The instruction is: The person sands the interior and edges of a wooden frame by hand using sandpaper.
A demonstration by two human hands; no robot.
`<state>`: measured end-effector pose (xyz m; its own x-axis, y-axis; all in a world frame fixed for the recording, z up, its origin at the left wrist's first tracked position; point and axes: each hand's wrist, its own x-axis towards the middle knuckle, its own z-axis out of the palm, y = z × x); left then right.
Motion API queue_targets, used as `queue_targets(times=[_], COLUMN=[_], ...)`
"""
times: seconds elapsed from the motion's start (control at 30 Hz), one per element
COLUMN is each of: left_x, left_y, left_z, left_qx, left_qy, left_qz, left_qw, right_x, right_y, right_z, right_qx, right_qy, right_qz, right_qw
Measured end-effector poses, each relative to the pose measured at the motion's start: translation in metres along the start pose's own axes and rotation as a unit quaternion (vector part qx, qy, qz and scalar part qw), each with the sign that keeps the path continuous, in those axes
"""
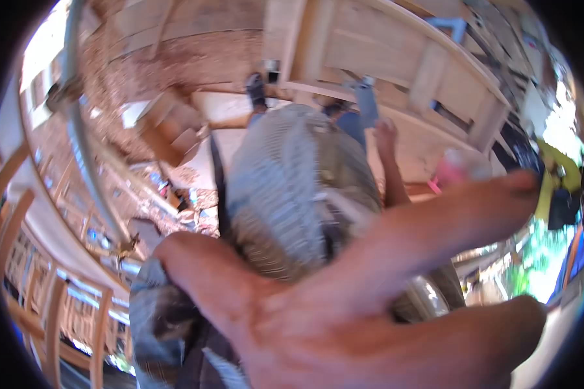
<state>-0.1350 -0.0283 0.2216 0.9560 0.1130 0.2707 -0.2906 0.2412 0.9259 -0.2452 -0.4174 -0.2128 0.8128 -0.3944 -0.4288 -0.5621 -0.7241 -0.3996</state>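
Note:
Very close to the camera, my left hand [292, 330] fills the lower middle of the head view, its fingers spread wide and blurred. Nothing shows in its grasp. Beyond it and smaller, my right hand [385, 133] is beside my grey striped shirt [285, 175]. Its fingers look closed at the edge of a flat, blue-grey piece [365, 104] with a pale top end; blur hides its exact kind. A light wooden frame with panels [376, 55] lies just past this hand.
A cardboard box [169, 126] sits on the littered ground at left, near a metal pole [78, 136]. A dark shoe [256, 89] stands near the frame. At right are a pink object [449, 170] and yellow-green cloth [558, 175]. Wooden slats [52, 318] rise at lower left.

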Motion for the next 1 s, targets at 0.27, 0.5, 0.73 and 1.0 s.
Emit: queue_targets(times=[0.27,0.5,0.73,1.0], left_x=[0.023,0.014,-0.028,-0.066], left_y=[-0.032,-0.065,-0.157,-0.226], left_z=[0.024,0.010,-0.110,-0.151], left_qx=[-0.056,-0.112,0.439,0.484], left_qy=[-0.059,-0.149,-0.250,-0.295], left_qz=[-0.037,0.044,-0.223,-0.314], left_qw=[0.996,0.982,0.834,0.762], right_x=[0.009,0.005,0.015,-0.010], right_y=[0.036,-0.082,-0.112,-0.189], right_z=[0.026,-0.016,-0.025,-0.006], right_qx=[0.123,0.223,0.079,-0.122], right_qy=[0.001,-0.095,-0.144,-0.171], right_qz=[-0.048,0.076,0.019,-0.325], right_qw=[0.991,0.967,0.986,0.922])
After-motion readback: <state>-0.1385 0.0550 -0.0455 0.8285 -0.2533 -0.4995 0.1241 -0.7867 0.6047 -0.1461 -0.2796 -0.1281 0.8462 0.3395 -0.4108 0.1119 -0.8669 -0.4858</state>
